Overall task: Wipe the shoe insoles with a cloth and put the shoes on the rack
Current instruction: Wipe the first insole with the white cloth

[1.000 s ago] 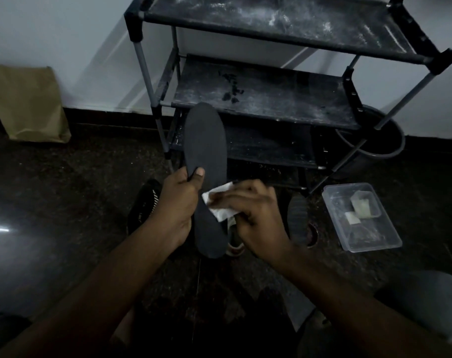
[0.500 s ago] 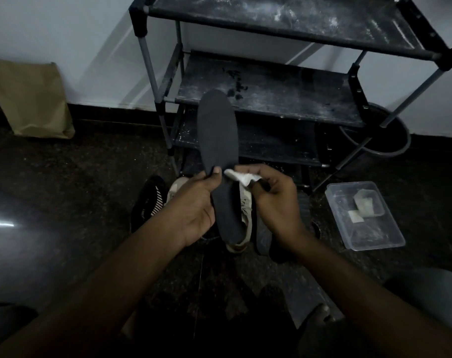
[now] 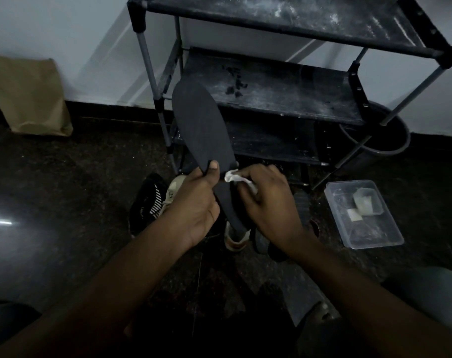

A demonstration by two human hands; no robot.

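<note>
Between the left hand [image 3: 194, 200] and the right hand [image 3: 269, 202], a dark insole [image 3: 201, 125], held on end and leaning slightly left. Toe end well above both hands, in front of the middle shelf of the rack [image 3: 284, 99]; heel end down below the palms. Left hand closed on the insole's left edge about halfway along, thumb flat on the facing surface, fingers curled away behind it. Right hand bunched round a small white cloth [image 3: 234, 177], fingers bent, cloth pressed to the insole just right of the left thumb and poking out past the fingertips. Hands nearly touching across the insole. Beneath the left hand, down on the dark floor [image 3: 64, 177], a black shoe [image 3: 147, 202] with white stripes, and just beside it a beige shoe [image 3: 235, 240], mostly hidden by hand and insole. Just right of the right hand, a dark sole-shaped piece [image 3: 301, 205] on the floor, too dim to name for certain. Farther right of that hand, well apart, a clear plastic container [image 3: 369, 233] with a few pale pieces inside. Beyond the container, behind the rack's right leg, a dark round bucket [image 3: 390, 135]. Far to the left of the left hand, against the wall [image 3: 64, 34], a brown paper bag [image 3: 28, 96]. Rack shelves dusty, streaked with white.
</note>
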